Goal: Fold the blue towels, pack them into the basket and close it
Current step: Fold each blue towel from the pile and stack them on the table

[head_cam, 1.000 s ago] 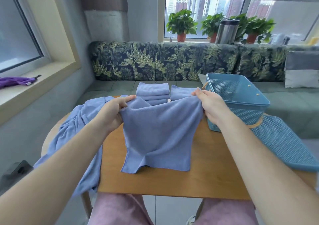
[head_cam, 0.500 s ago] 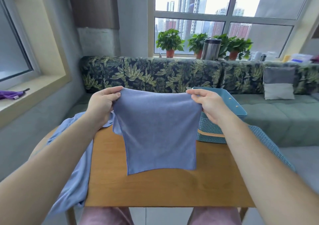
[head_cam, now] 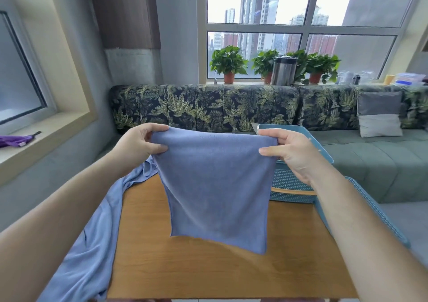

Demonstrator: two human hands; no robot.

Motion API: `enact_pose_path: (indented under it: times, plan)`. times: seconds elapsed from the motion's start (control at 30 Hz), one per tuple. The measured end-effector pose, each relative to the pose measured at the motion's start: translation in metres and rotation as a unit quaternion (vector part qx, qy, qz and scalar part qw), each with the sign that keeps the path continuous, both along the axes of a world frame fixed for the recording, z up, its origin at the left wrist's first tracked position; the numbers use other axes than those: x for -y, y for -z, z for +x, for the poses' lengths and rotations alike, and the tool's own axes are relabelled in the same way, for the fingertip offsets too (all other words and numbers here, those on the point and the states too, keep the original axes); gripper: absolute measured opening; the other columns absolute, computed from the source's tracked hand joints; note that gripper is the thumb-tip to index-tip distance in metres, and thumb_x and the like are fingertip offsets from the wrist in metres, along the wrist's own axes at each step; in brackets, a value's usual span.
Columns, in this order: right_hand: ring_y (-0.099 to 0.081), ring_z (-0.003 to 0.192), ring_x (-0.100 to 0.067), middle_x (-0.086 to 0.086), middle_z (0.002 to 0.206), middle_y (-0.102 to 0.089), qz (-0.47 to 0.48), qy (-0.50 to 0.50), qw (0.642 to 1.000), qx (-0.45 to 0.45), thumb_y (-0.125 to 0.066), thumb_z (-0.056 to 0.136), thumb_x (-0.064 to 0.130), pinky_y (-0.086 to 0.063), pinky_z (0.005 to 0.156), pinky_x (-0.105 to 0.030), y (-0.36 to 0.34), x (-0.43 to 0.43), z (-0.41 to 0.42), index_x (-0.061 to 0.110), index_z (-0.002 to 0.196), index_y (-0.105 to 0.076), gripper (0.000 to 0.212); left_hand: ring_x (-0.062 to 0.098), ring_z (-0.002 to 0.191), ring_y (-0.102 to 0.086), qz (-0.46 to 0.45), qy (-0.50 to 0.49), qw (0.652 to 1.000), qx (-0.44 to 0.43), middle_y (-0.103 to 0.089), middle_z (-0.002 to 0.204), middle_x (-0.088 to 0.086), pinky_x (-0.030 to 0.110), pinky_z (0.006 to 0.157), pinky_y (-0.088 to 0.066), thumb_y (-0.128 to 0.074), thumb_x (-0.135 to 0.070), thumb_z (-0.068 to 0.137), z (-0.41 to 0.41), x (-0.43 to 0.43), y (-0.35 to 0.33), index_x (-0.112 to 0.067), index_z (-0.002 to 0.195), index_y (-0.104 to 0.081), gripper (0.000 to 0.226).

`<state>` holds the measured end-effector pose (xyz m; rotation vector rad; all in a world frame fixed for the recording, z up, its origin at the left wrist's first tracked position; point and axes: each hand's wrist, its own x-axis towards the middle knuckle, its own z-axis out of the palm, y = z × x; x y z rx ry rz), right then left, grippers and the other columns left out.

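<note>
Head view, person seated at a wooden worktop (head_cam: 208, 276).

Left hand (head_cam: 139, 146): pinches the upper left corner of a blue towel (head_cam: 215, 186), thumb on the near face, the other fingers curled over the top edge.

Right hand (head_cam: 291, 156): pinches the upper right corner of the same towel, thumb on the near face and forefinger along the top edge.

Towel: held up in the air between the two hands, top edge stretched roughly level. The rest hangs down over the middle of the worktop. Lower edge slants, with the right corner lower than the left. It throws a shadow on the wood below.

Second blue towel (head_cam: 97, 227): unfolded, draped over the left edge of the worktop and trailing down towards the near left.

Basket (head_cam: 289, 181): blue lattice plastic, open, on the far right of the worktop, partly hidden by the right hand and the held towel. Cannot tell what is inside.

Lid (head_cam: 372, 205): same blue lattice, lies just right of the basket, largely covered by the right forearm.

Surroundings: leaf-print sofa (head_cam: 208, 107) beyond the worktop; potted plants (head_cam: 228, 63) and a metal canister (head_cam: 283, 70) on the far windowsill; purple cloth (head_cam: 14, 139) on the left sill.
</note>
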<state>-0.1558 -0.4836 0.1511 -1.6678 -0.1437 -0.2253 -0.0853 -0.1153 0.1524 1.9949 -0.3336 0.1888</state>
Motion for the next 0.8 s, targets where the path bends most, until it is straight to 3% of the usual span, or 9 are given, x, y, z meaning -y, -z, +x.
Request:
enact_pose_path:
  times: [0.13,0.27,0.33,0.4,0.47,0.57,0.67,0.73,0.8]
  plan:
    - [-0.069,0.085,-0.012,0.003,0.096,-0.076,-0.139,0.085,0.987,-0.004,-0.078,0.083,0.004,-0.056,0.079,-0.029,0.015,-0.003,0.026,0.026,0.091,-0.077,0.023,0.013,0.068,-0.060,0.126,-0.089,0.986,0.064,-0.071,0.080,0.001,0.028,0.066,-0.050,-0.069,-0.006,0.089,0.026,0.010,0.010,-0.019,0.090,-0.074,0.014]
    - [-0.058,0.077,-0.006,0.004,0.094,-0.061,-0.270,0.161,0.949,0.031,-0.074,0.089,0.020,-0.043,0.069,-0.026,0.022,-0.010,0.056,0.031,0.083,-0.077,0.013,0.015,0.069,-0.050,0.183,-0.088,0.972,0.122,-0.060,0.078,0.007,0.034,0.066,-0.049,-0.068,-0.011,0.086,0.063,0.005,0.014,-0.034,0.075,-0.068,0.026]
    - [-0.053,0.089,-0.007,0.005,0.107,-0.051,-0.271,0.199,0.941,0.051,-0.074,0.091,0.023,-0.039,0.076,-0.024,0.017,-0.016,0.064,0.036,0.085,-0.074,0.014,0.020,0.077,-0.056,0.181,-0.104,0.970,0.123,-0.060,0.083,0.005,0.036,0.069,-0.047,-0.065,-0.016,0.088,0.074,0.005,0.006,-0.037,0.074,-0.064,0.026]
    - [-0.054,0.096,-0.007,0.009,0.110,-0.055,-0.271,0.210,0.936,0.077,-0.072,0.091,0.023,-0.039,0.080,-0.025,0.010,-0.020,0.066,0.039,0.086,-0.071,0.017,0.022,0.066,-0.062,0.149,-0.122,0.974,0.119,-0.062,0.076,0.001,0.032,0.061,-0.046,-0.060,-0.014,0.094,0.070,0.013,-0.005,-0.029,0.080,-0.062,0.020]
    - [-0.065,0.085,-0.010,0.011,0.104,-0.064,-0.233,0.200,0.948,0.079,-0.068,0.094,0.022,-0.045,0.071,-0.023,0.005,-0.022,0.064,0.035,0.089,-0.071,0.014,0.022,0.058,-0.070,0.064,-0.107,0.989,0.085,-0.063,0.075,0.002,0.031,0.054,-0.051,-0.053,-0.012,0.100,0.060,0.022,-0.008,-0.019,0.091,-0.058,0.013]
    - [-0.074,0.072,-0.013,0.003,0.094,-0.069,-0.115,0.148,0.982,0.030,-0.060,0.099,0.013,-0.055,0.056,-0.026,0.014,-0.026,0.052,0.020,0.096,-0.068,0.011,0.022,0.078,-0.076,-0.059,-0.049,0.997,0.022,-0.068,0.090,0.009,0.036,0.067,-0.060,-0.048,-0.007,0.104,0.044,0.025,0.007,-0.012,0.098,-0.055,0.011]
    - [-0.073,0.085,-0.012,-0.001,0.094,-0.070,-0.064,0.118,0.991,-0.016,-0.060,0.100,0.010,-0.060,0.062,-0.030,0.056,-0.025,0.036,0.014,0.099,-0.067,0.008,0.013,0.081,-0.071,-0.066,-0.042,0.997,-0.001,-0.069,0.087,0.004,0.030,0.077,-0.060,-0.052,-0.004,0.102,0.022,0.017,0.054,-0.013,0.096,-0.059,0.013]
    - [-0.070,0.084,-0.013,-0.001,0.091,-0.071,-0.069,0.125,0.989,-0.039,-0.064,0.097,0.009,-0.059,0.066,-0.025,0.103,-0.023,0.023,0.017,0.096,-0.070,0.010,0.019,0.083,-0.068,-0.047,-0.040,0.998,-0.034,-0.068,0.088,0.006,0.037,0.083,-0.060,-0.056,-0.006,0.100,0.003,0.012,0.104,-0.014,0.095,-0.062,0.011]
    - [-0.068,0.079,-0.011,0.001,0.086,-0.072,-0.080,0.136,0.984,-0.079,-0.068,0.093,0.009,-0.061,0.074,-0.033,0.161,-0.023,0.009,0.021,0.092,-0.073,0.014,0.032,0.082,-0.065,-0.015,-0.052,0.995,-0.087,-0.068,0.088,0.014,0.043,0.078,-0.057,-0.060,-0.010,0.098,-0.018,0.012,0.160,-0.018,0.094,-0.065,0.010]
